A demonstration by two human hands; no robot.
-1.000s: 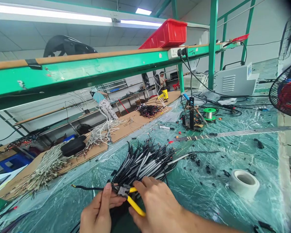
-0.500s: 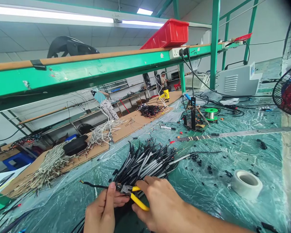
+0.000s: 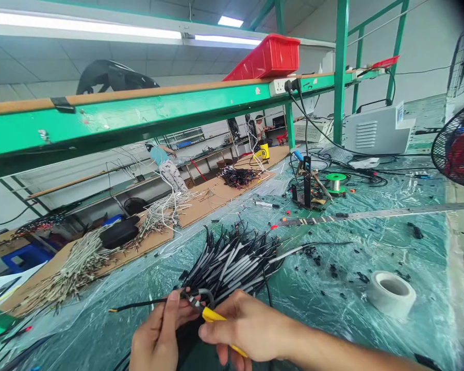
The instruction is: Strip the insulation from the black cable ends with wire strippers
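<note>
At the lower middle, my left hand [image 3: 160, 327] pinches a black cable [image 3: 139, 304] whose stripped, coloured end points out to the left. My right hand [image 3: 251, 324] is closed around the yellow handles of a pair of pliers [image 3: 215, 315]. Their metal jaws meet the cable close to my left fingertips; whether they bite into it I cannot tell. Just beyond both hands lies a heap of black and grey sleeved cables [image 3: 232, 260] on the plastic-covered table [image 3: 371, 247].
A roll of white tape [image 3: 392, 293] stands at the right. Farther back are a steel ruler [image 3: 375, 212], a solder spool [image 3: 335, 184] and a black metal stand [image 3: 307, 185]. Bundles of pale wires [image 3: 77, 263] lie on cardboard at left. A green shelf beam [image 3: 170, 105] crosses overhead.
My right hand has turned the pliers, so their handles now slope down to the right. My left hand has moved slightly left and down, and the cable's free end reaches farther left and lower.
</note>
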